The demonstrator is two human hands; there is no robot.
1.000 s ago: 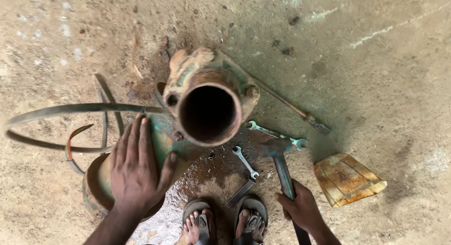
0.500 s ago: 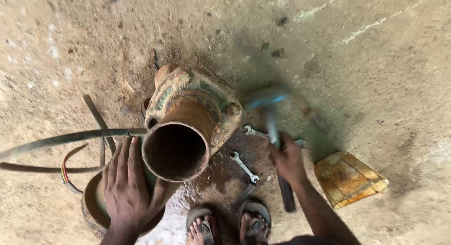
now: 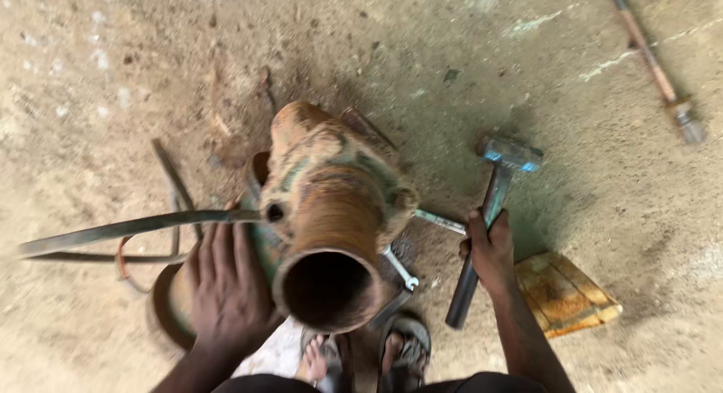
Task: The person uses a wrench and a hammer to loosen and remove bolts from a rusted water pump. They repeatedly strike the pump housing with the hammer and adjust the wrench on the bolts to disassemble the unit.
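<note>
We stand mid-hammering: our right hand grips the hammer, raised beside the rusty pipe fitting on the floor, our left hand spread flat, bracing it. Next, a well-aimed blow seems needed.

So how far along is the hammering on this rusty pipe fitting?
Done: spanners lie beside the rusty pipe fitting. In hand: right hand grips the hammer, raised; left hand steadies the base. Left: fitting looks assembled, no part visibly off.
</note>
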